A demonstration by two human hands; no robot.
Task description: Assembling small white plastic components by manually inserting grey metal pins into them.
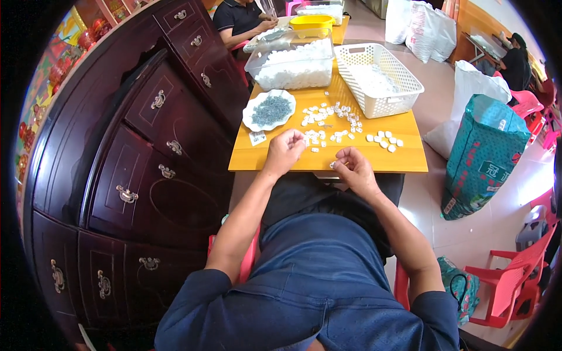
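Observation:
At the table's front edge, my right hand (pixel 357 173) pinches a small white plastic piece (pixel 333 165) between thumb and fingertips. My left hand (pixel 285 153) hovers over the front of the table with its fingers curled together; whether it holds anything cannot be made out. Just beyond my hands lie many loose small white pieces (pixel 336 111) with dark marks. Several plain white pieces (pixel 384 141) form a separate group to the right. Left of them stands a white scalloped bowl (pixel 248 114) filled with small grey-blue parts (pixel 272 110), with a small printed card (pixel 257 138) in front of it.
Farther back on the yellow table (pixel 404 161) stand a clear bin (pixel 262 75) heaped with white pieces and a white perforated basket (pixel 386 106). A dark cabinet (pixel 146 205) flanks the left. To the right are a teal bag (pixel 483 158) and red chairs (pixel 506 281). Another person (pixel 237 20) sits beyond.

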